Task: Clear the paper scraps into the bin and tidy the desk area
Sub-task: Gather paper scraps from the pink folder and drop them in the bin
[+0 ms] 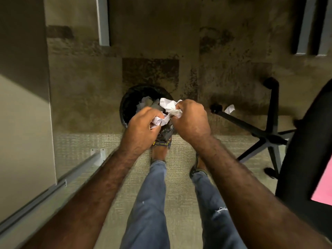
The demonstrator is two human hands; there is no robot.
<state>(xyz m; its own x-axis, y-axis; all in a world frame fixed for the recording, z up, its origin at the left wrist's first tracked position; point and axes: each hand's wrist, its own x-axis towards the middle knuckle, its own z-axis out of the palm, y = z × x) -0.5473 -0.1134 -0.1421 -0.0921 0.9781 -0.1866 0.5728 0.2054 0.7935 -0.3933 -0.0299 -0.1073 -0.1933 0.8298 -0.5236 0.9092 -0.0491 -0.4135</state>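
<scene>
- Paper scraps (pixel 170 108): crumpled white sheets, one wad in each hand, the two wads touching or nearly so between the hands. Faint marks show on the right-hand wad; not legible.
- Left hand (pixel 142 123): fingers curled round a crumpled wad, knuckles up, held above the near rim of the bin.
- Right hand (pixel 190 119): fingers clenched round a larger wad that sticks out toward the bin, over its right edge.
- Bin (pixel 125 105): round, black, standing on the floor just ahead of the feet. White and grey crumpled paper already lies inside.
- Key relation: the bin mouth lies directly below and slightly forward-left of both hands. The left hand sits more squarely over the opening; the right hand hangs at its right rim. Judgement: letting go would drop the left wad in, while the right wad likely needs a small shift leftward first, or it may fall outside.
- Stray scrap (pixel 230 109): one white piece on the floor, right of the bin, beside a chair leg; nearer the right hand. Judgement: not yet cleared.
- Chair (pixel 265 135): black star base with castors at right, dark seat at the frame edge, a pink patch on it.
- Sandal (pixel 161 143): strap carries small yellow lettering, too small to read.
- Floor: patchy brown carpet tiles ahead, pale ribbed mat underfoot.
- Brands, labels: none readable.
</scene>
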